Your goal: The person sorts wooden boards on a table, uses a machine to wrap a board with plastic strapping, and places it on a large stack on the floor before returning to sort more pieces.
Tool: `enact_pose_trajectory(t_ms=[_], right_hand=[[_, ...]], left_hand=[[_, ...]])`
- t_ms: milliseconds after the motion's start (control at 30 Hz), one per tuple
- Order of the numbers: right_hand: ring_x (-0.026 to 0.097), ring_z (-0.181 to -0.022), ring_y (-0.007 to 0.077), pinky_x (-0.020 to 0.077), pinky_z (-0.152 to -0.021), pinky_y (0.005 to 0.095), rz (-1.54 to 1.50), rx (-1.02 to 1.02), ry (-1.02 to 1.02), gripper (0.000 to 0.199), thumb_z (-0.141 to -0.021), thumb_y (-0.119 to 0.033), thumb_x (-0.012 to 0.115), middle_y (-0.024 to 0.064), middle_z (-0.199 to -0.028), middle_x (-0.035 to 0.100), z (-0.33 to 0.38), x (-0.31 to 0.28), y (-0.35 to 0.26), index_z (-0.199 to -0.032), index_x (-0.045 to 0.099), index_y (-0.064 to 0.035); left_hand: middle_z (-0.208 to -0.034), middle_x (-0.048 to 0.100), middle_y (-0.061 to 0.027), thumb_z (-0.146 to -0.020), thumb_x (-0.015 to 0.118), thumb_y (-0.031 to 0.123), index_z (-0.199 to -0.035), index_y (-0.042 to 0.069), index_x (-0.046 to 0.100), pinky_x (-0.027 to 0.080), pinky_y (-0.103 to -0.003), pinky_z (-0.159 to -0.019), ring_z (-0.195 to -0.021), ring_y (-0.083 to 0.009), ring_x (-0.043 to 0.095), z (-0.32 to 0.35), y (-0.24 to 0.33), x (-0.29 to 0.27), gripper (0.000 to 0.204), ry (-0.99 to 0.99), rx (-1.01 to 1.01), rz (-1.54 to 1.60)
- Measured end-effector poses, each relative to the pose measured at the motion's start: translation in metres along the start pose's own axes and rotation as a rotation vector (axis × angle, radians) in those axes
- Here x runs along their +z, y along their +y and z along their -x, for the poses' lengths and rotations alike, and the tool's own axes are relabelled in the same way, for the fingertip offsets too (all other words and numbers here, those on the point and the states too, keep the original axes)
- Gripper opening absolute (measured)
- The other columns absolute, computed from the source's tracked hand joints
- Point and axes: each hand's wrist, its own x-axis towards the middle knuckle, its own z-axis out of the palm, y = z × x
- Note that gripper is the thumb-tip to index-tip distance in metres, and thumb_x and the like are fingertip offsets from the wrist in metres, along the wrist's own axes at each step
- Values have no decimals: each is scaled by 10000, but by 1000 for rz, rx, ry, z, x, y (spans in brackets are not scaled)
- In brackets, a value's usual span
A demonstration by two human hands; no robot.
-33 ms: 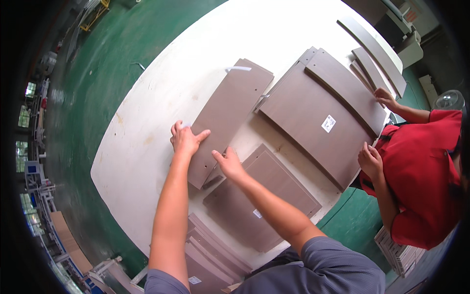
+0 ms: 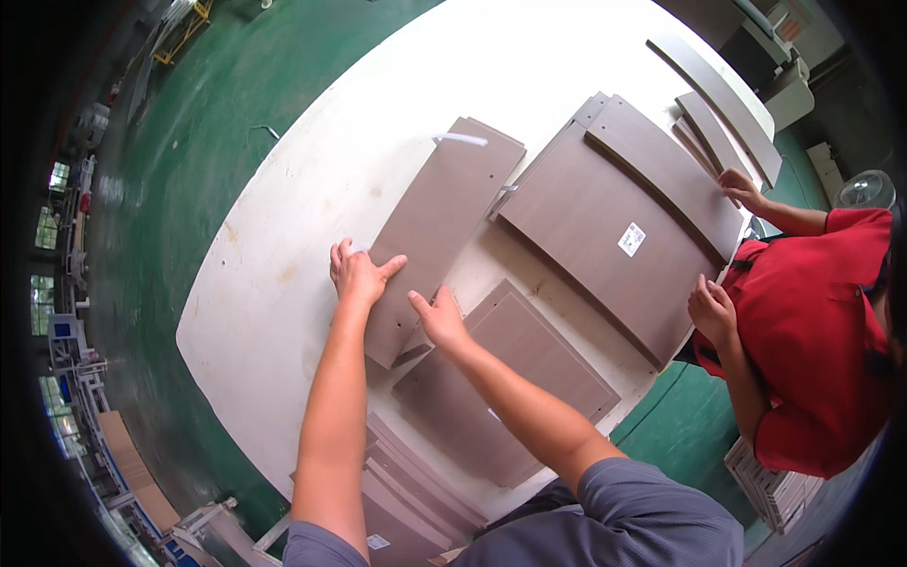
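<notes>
Both forearms enter from the lower edge and extend forward over the worktop (image 2: 283,236). The left hand (image 2: 357,272) lies flat, fingers spread, on the left long edge of a long brown panel (image 2: 436,217), thumb pointing across its face. The right hand (image 2: 438,317) rests open at the near right edge of the same panel, fingers loosely spread, pinching nothing. The long brown panel lies flat and runs diagonally away from the person, near the middle of the worktop; a white strip (image 2: 461,139) lies across its far end.

The worktop is a large pale sheet standing on a green floor (image 2: 189,142). A second brown panel (image 2: 515,373) lies flat just right of the right hand. A stack of brown panels (image 2: 416,491) sits at the near edge. A wide panel with a white label (image 2: 605,236) lies to the right, with curved strips (image 2: 666,170) on and beyond it.

A person in a red shirt (image 2: 822,340) stands at the right edge, both hands on the panels there. The left and far parts of the worktop are bare.
</notes>
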Motion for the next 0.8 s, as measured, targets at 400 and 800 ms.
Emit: enact_pose_trajectory(t_ms=[400,800], right_hand=[[625,-1179,205,469,-1058,326,-261,-32,-108,573,-949,-166,742,152,-1282,652,65,-224,-47,-1400,505,95],[660,-1017,115,488,-979,289,244,181,-140,481,-900,-208,773,13,-1094,724,40,-509,-103,-1307,648,18]], left_hand=[[-1684,162,-251,-768,847,561,-1455,71,544,226,-528,-1243,-1521,-461,239,65,-60,24,896,309,137,404],[-1721,-2,-165,-622,893,500,-1664,182,-30,200,-635,-1224,-1534,-479,182,47,16,26,1428,-167,143,-217]])
